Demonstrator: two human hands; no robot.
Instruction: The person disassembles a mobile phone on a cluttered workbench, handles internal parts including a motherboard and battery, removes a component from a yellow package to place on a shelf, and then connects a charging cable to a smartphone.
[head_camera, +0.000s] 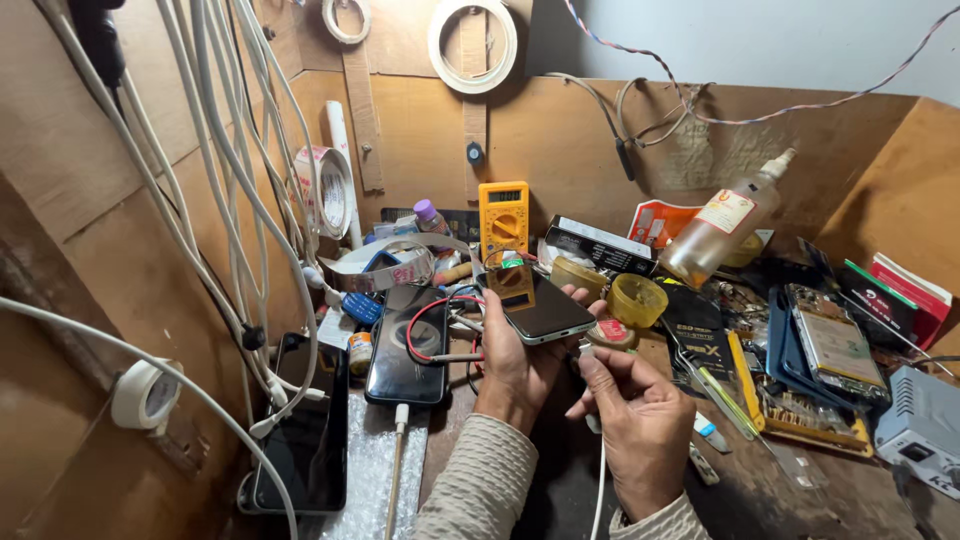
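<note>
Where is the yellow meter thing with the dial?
In the head view, the yellow multimeter stands against the wooden back wall, left of centre, just behind the phone in the left hand.

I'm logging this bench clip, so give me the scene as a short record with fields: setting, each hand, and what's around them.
Setting: cluttered wooden workbench, seen from above
Left hand: holds a smartphone by its lower end, screen up and dark
Right hand: pinches the plug of a white cable close to the smartphone's bottom edge
Left of hands: black phone with a cable plugged in
Behind: yellow multimeter, clear spray bottle
Right: opened phone with its insides showing
Wall: tape rolls, hanging white cords
</note>
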